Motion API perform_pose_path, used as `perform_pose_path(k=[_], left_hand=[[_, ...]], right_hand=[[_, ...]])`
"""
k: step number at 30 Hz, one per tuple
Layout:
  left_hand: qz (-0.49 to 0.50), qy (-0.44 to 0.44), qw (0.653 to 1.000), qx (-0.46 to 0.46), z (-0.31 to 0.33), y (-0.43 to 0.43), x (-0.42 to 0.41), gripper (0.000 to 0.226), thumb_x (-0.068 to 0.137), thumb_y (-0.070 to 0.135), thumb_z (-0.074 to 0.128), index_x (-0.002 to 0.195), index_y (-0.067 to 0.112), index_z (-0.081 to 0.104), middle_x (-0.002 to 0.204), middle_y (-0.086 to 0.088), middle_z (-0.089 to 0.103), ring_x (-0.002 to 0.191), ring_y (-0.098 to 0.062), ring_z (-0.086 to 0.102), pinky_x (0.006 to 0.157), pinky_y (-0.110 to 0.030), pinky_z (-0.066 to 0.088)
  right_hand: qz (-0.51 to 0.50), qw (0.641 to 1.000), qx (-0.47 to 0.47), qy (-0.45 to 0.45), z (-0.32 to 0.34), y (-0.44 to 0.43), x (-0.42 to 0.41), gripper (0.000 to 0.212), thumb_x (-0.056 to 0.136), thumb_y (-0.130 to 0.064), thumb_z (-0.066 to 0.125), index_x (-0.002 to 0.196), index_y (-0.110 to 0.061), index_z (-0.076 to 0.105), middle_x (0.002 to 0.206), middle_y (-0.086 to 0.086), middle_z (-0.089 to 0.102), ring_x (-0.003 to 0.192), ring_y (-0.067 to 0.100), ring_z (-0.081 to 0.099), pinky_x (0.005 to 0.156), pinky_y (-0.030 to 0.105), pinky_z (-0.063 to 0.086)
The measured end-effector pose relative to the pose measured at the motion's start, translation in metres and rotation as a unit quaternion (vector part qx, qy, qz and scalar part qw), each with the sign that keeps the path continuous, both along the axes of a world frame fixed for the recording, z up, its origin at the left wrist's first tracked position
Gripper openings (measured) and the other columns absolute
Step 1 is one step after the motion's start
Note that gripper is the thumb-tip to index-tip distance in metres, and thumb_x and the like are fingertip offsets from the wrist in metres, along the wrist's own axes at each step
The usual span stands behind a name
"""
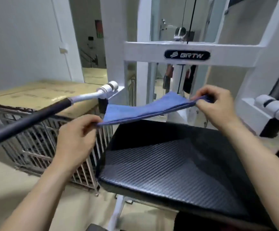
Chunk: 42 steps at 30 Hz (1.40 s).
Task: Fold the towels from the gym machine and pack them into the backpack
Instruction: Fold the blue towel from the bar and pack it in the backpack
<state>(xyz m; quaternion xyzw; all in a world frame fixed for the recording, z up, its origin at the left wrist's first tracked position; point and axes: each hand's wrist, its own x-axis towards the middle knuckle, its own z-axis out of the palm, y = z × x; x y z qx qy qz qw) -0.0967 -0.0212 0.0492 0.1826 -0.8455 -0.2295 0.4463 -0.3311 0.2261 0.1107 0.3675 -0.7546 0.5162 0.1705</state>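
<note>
A blue towel (145, 108), folded into a flat layered strip, hangs stretched in the air above the far edge of the black padded seat (172, 165) of the white gym machine (185, 54). My left hand (76, 139) pinches the towel's near left corner. My right hand (217, 104) pinches its far right end. The towel sags slightly in the middle. No backpack is in view.
A white machine handle with a black grip (35, 119) juts toward the left foreground. Behind it a metal wire cage (40, 147) carries a flat cardboard box (40, 95). Another handle (275, 107) sticks in at right. Beige floor lies below.
</note>
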Motion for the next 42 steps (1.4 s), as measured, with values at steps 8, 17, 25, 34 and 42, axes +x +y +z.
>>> perform_pose_path(k=[8, 17, 25, 34, 42], left_hand=[[0.108, -0.067, 0.988, 0.089, -0.076, 0.072, 0.001, 0.021, 0.079, -0.003, 0.060, 0.079, 0.015, 0.070, 0.088, 0.004, 0.066, 0.089, -0.016, 0.059, 0.083, -0.028, 0.041], [0.119, -0.037, 0.973, 0.194, -0.096, 0.142, 0.043, 0.037, 0.079, -0.006, 0.044, 0.070, 0.025, 0.063, 0.082, 0.002, 0.064, 0.073, -0.011, 0.053, 0.069, -0.020, 0.040], [0.019, 0.148, 0.801, 0.580, -0.084, 0.169, 0.048, 0.013, 0.094, 0.010, 0.051, 0.088, 0.020, 0.057, 0.080, -0.004, 0.065, 0.063, -0.017, 0.062, 0.066, -0.029, 0.056], [0.015, 0.137, 0.799, 0.585, -0.080, 0.162, 0.046, 0.008, 0.091, 0.010, 0.062, 0.092, 0.018, 0.059, 0.067, 0.004, 0.070, 0.048, -0.005, 0.060, 0.044, -0.015, 0.047], [0.038, 0.103, 0.854, 0.508, -0.080, 0.162, 0.050, 0.014, 0.091, 0.019, 0.064, 0.081, 0.026, 0.057, 0.080, -0.007, 0.060, 0.050, -0.011, 0.047, 0.049, -0.020, 0.047]], right_hand=[[0.027, 0.960, 0.267, 0.083, -0.108, 0.086, 0.038, 0.021, 0.073, 0.002, 0.065, 0.081, -0.016, 0.070, 0.078, -0.002, 0.060, 0.077, 0.023, 0.062, 0.070, 0.033, 0.049], [0.075, 0.961, 0.265, 0.026, -0.111, 0.158, 0.065, 0.015, 0.074, -0.011, 0.064, 0.075, -0.027, 0.066, 0.084, -0.012, 0.059, 0.085, 0.011, 0.053, 0.078, 0.033, 0.047], [-0.056, 0.965, 0.249, -0.055, -0.108, 0.162, 0.066, 0.005, 0.081, -0.030, 0.070, 0.081, -0.026, 0.068, 0.073, -0.011, 0.057, 0.072, 0.013, 0.054, 0.072, 0.031, 0.047], [0.000, 0.948, 0.269, -0.167, -0.090, 0.164, 0.054, 0.010, 0.086, -0.016, 0.064, 0.082, -0.024, 0.069, 0.068, -0.012, 0.059, 0.071, 0.010, 0.057, 0.066, 0.025, 0.042], [-0.027, 0.941, 0.318, -0.111, -0.095, 0.155, 0.064, 0.021, 0.080, -0.032, 0.074, 0.096, -0.023, 0.064, 0.085, -0.006, 0.063, 0.091, 0.019, 0.059, 0.080, 0.032, 0.046]])
